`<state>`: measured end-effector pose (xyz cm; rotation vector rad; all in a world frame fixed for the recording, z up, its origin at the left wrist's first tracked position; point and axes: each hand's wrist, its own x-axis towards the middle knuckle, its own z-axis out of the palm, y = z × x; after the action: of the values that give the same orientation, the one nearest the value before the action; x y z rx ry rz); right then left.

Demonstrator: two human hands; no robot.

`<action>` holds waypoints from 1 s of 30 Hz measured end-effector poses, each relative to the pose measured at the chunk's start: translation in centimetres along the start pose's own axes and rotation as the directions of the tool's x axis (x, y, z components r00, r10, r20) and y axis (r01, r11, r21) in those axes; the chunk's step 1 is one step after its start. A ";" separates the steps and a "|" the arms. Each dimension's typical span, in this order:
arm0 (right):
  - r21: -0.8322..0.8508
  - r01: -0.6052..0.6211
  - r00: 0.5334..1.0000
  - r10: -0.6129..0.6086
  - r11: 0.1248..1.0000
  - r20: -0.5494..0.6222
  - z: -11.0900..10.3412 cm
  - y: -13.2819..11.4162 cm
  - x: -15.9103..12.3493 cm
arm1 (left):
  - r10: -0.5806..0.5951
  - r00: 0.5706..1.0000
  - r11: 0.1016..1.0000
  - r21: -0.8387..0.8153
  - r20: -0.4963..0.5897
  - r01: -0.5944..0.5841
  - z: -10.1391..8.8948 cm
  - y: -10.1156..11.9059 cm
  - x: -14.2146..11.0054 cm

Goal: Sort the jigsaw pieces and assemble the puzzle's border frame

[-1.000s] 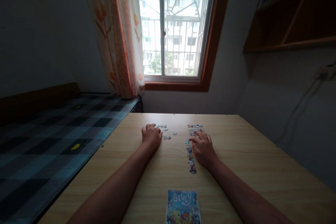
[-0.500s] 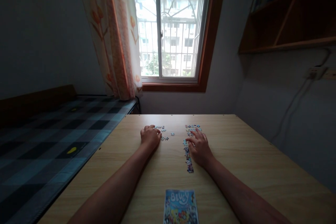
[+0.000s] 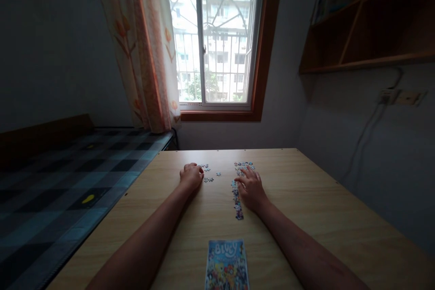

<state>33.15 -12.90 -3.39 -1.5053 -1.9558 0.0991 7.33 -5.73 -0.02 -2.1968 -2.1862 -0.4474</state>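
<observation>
My left hand (image 3: 191,177) rests on the table beside the left group of loose jigsaw pieces (image 3: 208,180). Its fingers are curled in towards the thumb, and whatever may be between the tips is hidden. My right hand (image 3: 252,189) is open, fingers spread, with the tips at a cluster of jigsaw pieces (image 3: 244,163). Beside its thumb runs a joined strip of puzzle (image 3: 237,200), coming down towards me. One single piece (image 3: 218,174) lies between the two hands. Nearer to me is a blue picture card marked "Bluey" (image 3: 227,266).
The wooden table (image 3: 204,217) reaches towards a window (image 3: 226,54) with an orange-patterned curtain (image 3: 146,54). To the left stands a bed with a checked cover (image 3: 78,190). Wooden shelves (image 3: 356,61) and a socket with a cord (image 3: 389,96) are on the right wall.
The whole view has shifted slightly, so most things appear a little further left. Both hands stay by the same puzzle groups, with little visible movement.
</observation>
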 end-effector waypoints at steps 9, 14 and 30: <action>0.005 -0.001 1.000 0.001 1.000 0.002 -0.3 -0.2 0.0 | 0.023 1.000 0.999 -0.048 0.002 -0.023 -0.1 -0.5 0.3; 0.022 0.000 1.000 0.000 1.000 0.008 -0.3 -0.1 0.0 | 0.083 0.996 0.993 -0.079 -0.032 -0.085 -0.3 -0.5 0.0; -0.005 -0.015 1.000 0.015 1.000 0.010 -0.1 0.1 0.1 | 0.326 0.936 0.760 -0.552 -0.132 -0.343 -0.1 5.9 -2.8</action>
<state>33.30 -12.76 -3.31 -1.5257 -1.9540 0.1090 13.12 -8.63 0.61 -2.7606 -1.7199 -1.2368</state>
